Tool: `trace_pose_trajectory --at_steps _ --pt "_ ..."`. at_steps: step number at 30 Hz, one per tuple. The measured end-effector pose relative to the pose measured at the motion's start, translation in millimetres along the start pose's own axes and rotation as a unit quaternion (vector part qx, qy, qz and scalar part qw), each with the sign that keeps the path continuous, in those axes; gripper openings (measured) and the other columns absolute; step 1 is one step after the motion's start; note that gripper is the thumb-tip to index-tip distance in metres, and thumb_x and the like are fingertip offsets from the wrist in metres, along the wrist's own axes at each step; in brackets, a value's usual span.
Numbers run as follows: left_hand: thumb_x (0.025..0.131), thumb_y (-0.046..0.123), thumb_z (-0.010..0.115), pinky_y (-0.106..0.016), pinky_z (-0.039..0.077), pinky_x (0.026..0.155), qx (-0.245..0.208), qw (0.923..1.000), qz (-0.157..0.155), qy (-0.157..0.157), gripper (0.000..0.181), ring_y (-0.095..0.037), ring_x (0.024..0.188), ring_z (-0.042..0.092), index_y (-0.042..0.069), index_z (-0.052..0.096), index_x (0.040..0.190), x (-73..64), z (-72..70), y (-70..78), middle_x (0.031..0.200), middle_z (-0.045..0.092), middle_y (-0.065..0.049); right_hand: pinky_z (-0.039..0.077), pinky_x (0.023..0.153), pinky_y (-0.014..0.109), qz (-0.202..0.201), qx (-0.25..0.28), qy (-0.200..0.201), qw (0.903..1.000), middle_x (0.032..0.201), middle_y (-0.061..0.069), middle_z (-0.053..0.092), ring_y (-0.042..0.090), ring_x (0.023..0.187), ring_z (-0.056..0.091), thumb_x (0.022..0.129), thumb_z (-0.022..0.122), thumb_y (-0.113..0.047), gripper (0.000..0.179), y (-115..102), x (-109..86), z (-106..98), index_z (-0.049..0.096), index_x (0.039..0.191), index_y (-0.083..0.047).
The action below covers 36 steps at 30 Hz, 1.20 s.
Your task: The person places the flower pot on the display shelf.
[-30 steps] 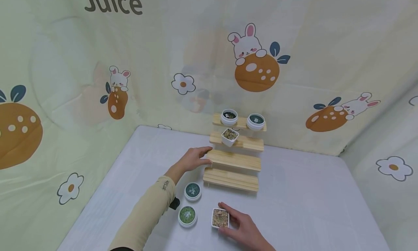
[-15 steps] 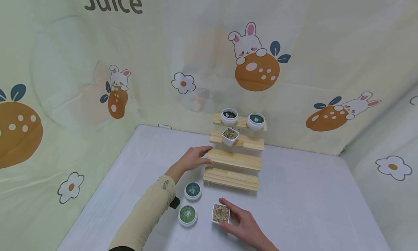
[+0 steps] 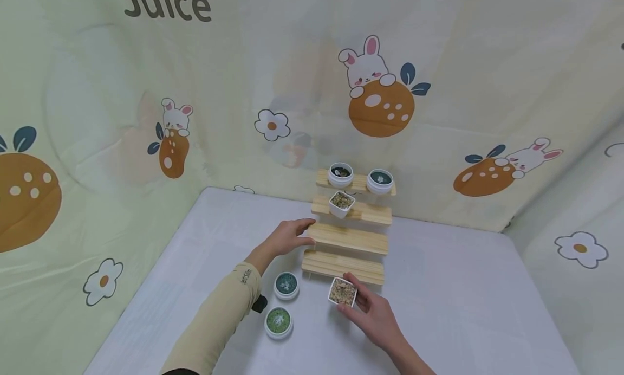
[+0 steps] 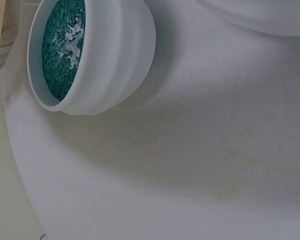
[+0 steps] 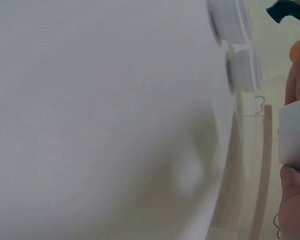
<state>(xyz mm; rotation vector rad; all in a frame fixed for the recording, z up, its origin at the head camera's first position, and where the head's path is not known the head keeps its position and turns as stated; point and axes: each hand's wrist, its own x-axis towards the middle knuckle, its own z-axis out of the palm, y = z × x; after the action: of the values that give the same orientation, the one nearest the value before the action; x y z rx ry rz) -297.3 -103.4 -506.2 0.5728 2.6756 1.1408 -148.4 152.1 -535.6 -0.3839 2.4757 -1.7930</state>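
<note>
My right hand [image 3: 372,312] pinches a square white pot [image 3: 343,292] filled with tan and brown granules, thumb on the near side and fingers on the far side. The pot hangs above the table, close in front of a four-tier wooden stand [image 3: 343,265]; in the right wrist view only the white wall of the pot [image 5: 296,135] shows. My left hand [image 3: 287,237] grips the left end of the stand's second step from the bottom between thumb and fingers. Beneath the left forearm stand a round white pot with dark teal filling [image 3: 286,284] and another with green filling [image 3: 278,321].
On the top step stand two round white pots, one with dark filling [image 3: 340,174] and one with teal [image 3: 380,181]. A square white pot of granules [image 3: 341,204] sits on the step below. Printed cloth [image 3: 234,66] hangs behind and beside the white-covered table [image 3: 463,299].
My right hand has raised the square pot and carried it forward and slightly right, toward the stand. My left hand stays at the stand's left end.
</note>
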Motion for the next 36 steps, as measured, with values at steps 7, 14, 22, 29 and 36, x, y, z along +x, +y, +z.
trace_pose_trajectory --at_steps 7,14,22,29,36 --pt "0.091 0.032 0.071 -0.034 0.046 0.106 -0.002 1.0000 0.003 0.000 0.064 -0.027 0.128 0.053 0.005 0.048 0.144 0.5 -0.7 -1.2 0.146 0.049 -0.011 0.050 0.097 0.029 -0.009 0.003 0.035 0.9993 0.139 0.019 0.054 0.029 0.122 0.056 0.083 0.080 -0.014 0.064 -10.1 11.0 -8.3 0.053 0.140 -0.006" --pt "0.090 0.031 0.072 -0.033 0.046 0.107 -0.003 1.0000 0.007 0.003 0.064 -0.026 0.128 0.053 0.005 0.048 0.144 0.2 -1.2 -0.5 0.145 0.050 -0.011 0.048 0.098 0.025 0.018 -0.002 0.051 0.9985 0.139 0.018 0.054 0.026 0.125 0.053 0.083 0.080 -0.016 0.067 -18.9 23.1 -17.5 0.051 0.141 -0.002" --pt "0.091 0.030 0.072 -0.033 0.045 0.107 -0.004 1.0000 0.003 0.001 0.063 -0.026 0.128 0.052 0.006 0.048 0.144 -0.3 -1.3 -0.1 0.145 0.050 -0.011 0.045 0.095 0.013 0.034 -0.028 0.074 0.9963 0.145 0.012 0.049 0.021 0.128 0.049 0.084 0.080 -0.023 0.073 -29.8 39.8 -35.4 0.045 0.146 -0.003" --pt "0.090 0.031 0.072 -0.033 0.046 0.106 0.002 1.0000 0.005 0.000 0.064 -0.026 0.127 0.053 0.006 0.048 0.144 1.4 -0.5 -0.8 0.145 0.050 -0.011 0.045 0.095 0.012 0.063 -0.025 0.095 0.9932 0.147 0.014 0.046 0.022 0.130 0.048 0.086 0.077 -0.032 0.073 -45.6 54.7 -53.1 0.044 0.147 -0.008" --pt "0.090 0.031 0.072 -0.033 0.046 0.107 -0.003 1.0000 0.001 0.002 0.064 -0.026 0.128 0.053 0.006 0.048 0.144 0.6 -0.6 -0.7 0.145 0.050 -0.011 0.048 0.091 0.011 0.087 -0.006 0.123 0.9886 0.146 0.013 0.047 0.020 0.131 0.048 0.087 0.075 -0.035 0.078 -55.0 70.3 -65.4 0.038 0.151 -0.009"
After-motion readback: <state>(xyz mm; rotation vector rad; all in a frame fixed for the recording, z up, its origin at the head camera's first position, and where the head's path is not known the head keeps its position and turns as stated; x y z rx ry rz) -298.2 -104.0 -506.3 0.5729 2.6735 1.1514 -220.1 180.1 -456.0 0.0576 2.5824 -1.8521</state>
